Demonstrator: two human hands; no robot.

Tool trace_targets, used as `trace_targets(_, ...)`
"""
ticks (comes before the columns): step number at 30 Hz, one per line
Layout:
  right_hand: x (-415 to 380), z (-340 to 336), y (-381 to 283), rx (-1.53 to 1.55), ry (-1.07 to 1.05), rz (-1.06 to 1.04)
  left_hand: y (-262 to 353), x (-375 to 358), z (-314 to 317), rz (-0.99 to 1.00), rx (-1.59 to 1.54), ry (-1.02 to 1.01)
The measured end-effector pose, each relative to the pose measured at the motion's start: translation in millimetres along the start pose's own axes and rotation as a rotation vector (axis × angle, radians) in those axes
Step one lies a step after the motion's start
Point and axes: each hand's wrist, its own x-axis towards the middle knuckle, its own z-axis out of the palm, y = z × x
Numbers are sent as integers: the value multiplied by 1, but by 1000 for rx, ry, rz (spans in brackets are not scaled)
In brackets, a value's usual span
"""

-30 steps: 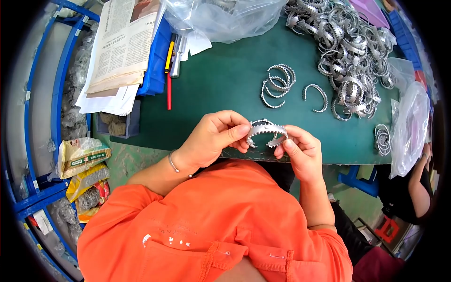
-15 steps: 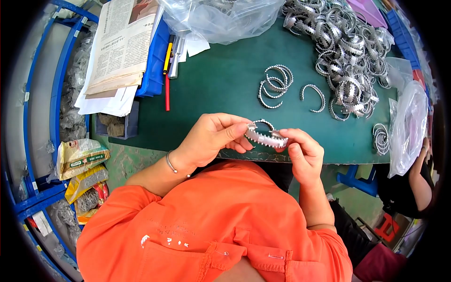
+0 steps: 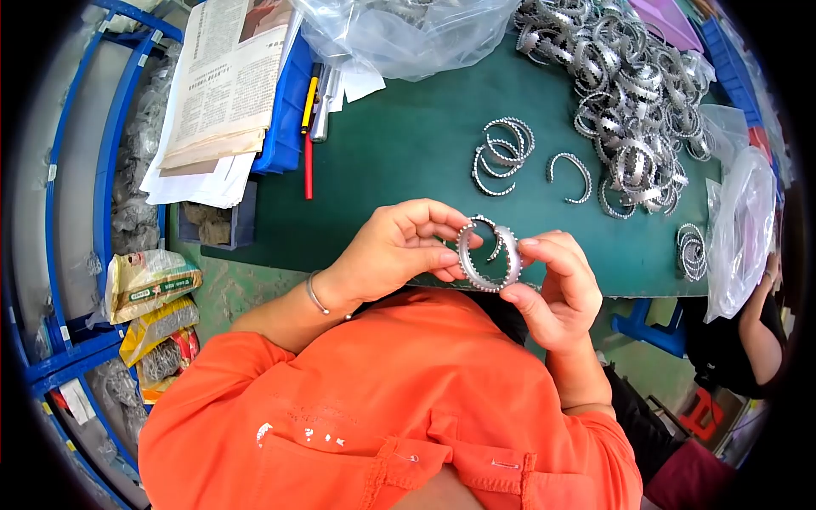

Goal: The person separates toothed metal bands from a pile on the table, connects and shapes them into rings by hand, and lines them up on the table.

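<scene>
In front of my orange shirt, near the table's front edge, I hold a silver metal bangle (image 3: 512, 255) with toothed edges, its round opening turned toward me. My left hand (image 3: 393, 246) pinches its left side between thumb and fingers. On the right side, the thumb and fingertips of my right hand (image 3: 561, 285) press against the rim. A second toothed curve shows behind the near band; where it joins is partly hidden by my left fingers. Beyond my hands, a few overlapping bangles (image 3: 501, 155) lie on the green table (image 3: 408, 144), with a single C-shaped one (image 3: 586, 178) to their right.
A big heap of bangles (image 3: 633, 110) covers the back right. A small stack (image 3: 691, 255) and a clear plastic bag (image 3: 739, 238) lie at the right edge. Newspapers (image 3: 225, 93) rest over a blue bin (image 3: 285, 119), beside pens (image 3: 308, 161). Another person's arm (image 3: 756, 327) shows far right.
The bangle has turned from lying nearly flat to standing with its opening facing me. My right hand has shifted slightly right, its thumb and fingers spread wider along the rim.
</scene>
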Motion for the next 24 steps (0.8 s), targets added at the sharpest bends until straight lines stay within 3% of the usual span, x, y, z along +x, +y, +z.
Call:
trace_targets(4, 0, -3, -5, -46, -26, 38, -1, 0, 2, 38, -5, 56)
trace_targets(6, 0, -3, -4, -75, -29, 22, -5, 1, 0, 278, 109, 120)
trace_targets(8, -4, -3, 2, -82, -24, 25, 0, 0, 2, 293, 103, 179)
trace_targets(10, -7, -2, 8, -90, -19, 27, 2, -1, 0, 460, 189, 150)
trace_targets(14, -18, -1, 14, -56, -1, 149, 3, -1, 3, 593, 264, 106)
trace_targets(16, -22, 5, 15, 179, 61, 472, 7, 1, 2, 663, 428, 78)
trace_targets(17, -24, 6, 16, 213, 18, 484, 9, 2, 3, 731, 595, 48)
trace_targets(22, -28, 8, 16, 311, -20, 569, 12, 8, 10, 773, 660, 27)
trace_targets(24, -28, 6, 15, 563, 5, 602, 13, 9, 12, 778, 660, 21)
